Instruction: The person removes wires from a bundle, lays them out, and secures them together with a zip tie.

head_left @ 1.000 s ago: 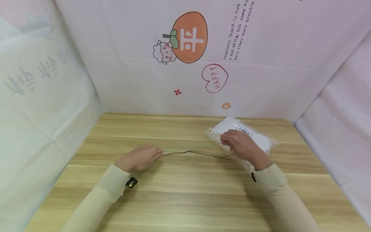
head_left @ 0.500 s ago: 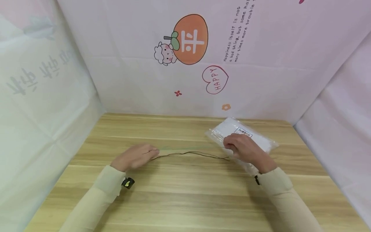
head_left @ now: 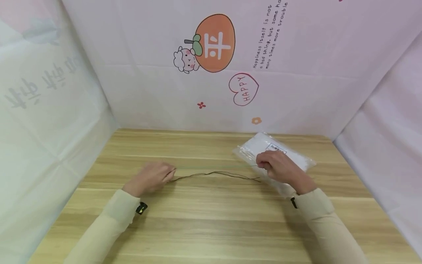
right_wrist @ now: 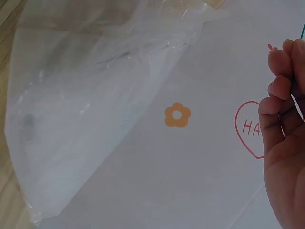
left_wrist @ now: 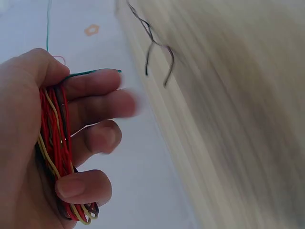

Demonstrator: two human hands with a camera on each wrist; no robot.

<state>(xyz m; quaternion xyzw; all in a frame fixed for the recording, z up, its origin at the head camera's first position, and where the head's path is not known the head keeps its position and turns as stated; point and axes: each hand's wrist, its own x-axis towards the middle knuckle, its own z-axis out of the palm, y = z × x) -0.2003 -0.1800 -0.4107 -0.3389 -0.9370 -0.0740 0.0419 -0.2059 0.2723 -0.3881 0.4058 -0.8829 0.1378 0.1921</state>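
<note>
My left hand (head_left: 152,176) holds a folded bundle of red, yellow and dark cords (left_wrist: 58,143) in its palm, seen in the left wrist view. Its thumb and index finger pinch a thin green cord (left_wrist: 95,72), whose short end sticks out past the finger. In the head view the green cord (head_left: 215,167) runs nearly straight across to my right hand (head_left: 275,165), which pinches its other part between curled fingers. Just below this line, dark cords (head_left: 214,172) lie in a slight wave on the table, their split ends (left_wrist: 159,59) visible near the left hand.
A clear plastic bag with white contents and a barcode label (head_left: 277,148) lies at the back right, partly under the right hand. The wooden table (head_left: 211,227) ends at a printed white cloth wall (head_left: 158,95) behind, with more cloth on both sides.
My left hand has moved leftward and my right hand slightly to the right, so the green cord between them spans farther. The dark cords and the bag have stayed in place.
</note>
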